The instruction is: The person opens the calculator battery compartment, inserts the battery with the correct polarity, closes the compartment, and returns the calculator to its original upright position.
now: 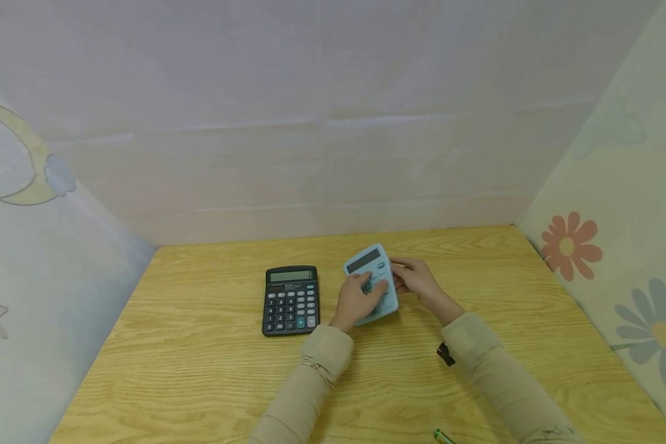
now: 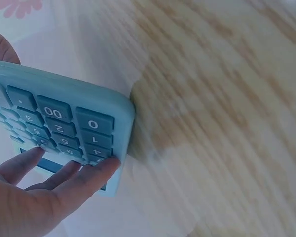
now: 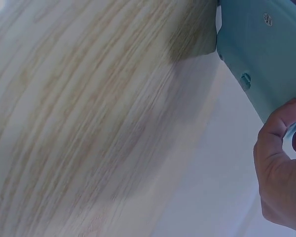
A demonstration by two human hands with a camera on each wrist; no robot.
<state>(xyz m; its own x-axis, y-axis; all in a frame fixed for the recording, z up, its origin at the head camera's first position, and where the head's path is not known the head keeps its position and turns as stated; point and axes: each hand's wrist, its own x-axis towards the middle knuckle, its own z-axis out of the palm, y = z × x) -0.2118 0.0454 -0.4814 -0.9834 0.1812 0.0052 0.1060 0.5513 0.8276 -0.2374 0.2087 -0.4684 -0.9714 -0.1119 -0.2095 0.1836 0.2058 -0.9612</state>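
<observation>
Held a light-blue calculator [image 1: 378, 271] tilted up at the far half of the desk [image 1: 189, 370], just to the right of a black calculator [image 1: 291, 302]. Spread the fingers of the left hand [image 1: 355, 301] apart over the front, tips on the keys [image 2: 56, 108]. Bent the fingers of the right hand [image 1: 422, 283] round the other side, clamped on a corner in the right wrist view. Saw smooth, dull plastic in the shell, rounded at the corners, with raised oblong keys in darker blue, white figures, and a long dark display [image 1: 363, 261]. Saw on the back a small oval mark [image 3: 268, 19] and a rounded notch [image 3: 245, 80]; could not tell the notch's contents. Found the black calculator lying flat, with blocky keys in rows and a single 0 on a greyish screen [image 1: 291, 275]. Noted long, streaky wood grain across the desk, a slim green battery [image 1: 443, 436] cut off by the lower edge of the head view, and a black piece [image 1: 446, 354] beside the right cuff, too small to identify. Wore pale sleeves [image 1: 305, 385], soft and bunched. Saw a creased, pale sheet [image 1: 322, 172] behind, and flat printed flowers [image 1: 571, 246] on the right wall.
</observation>
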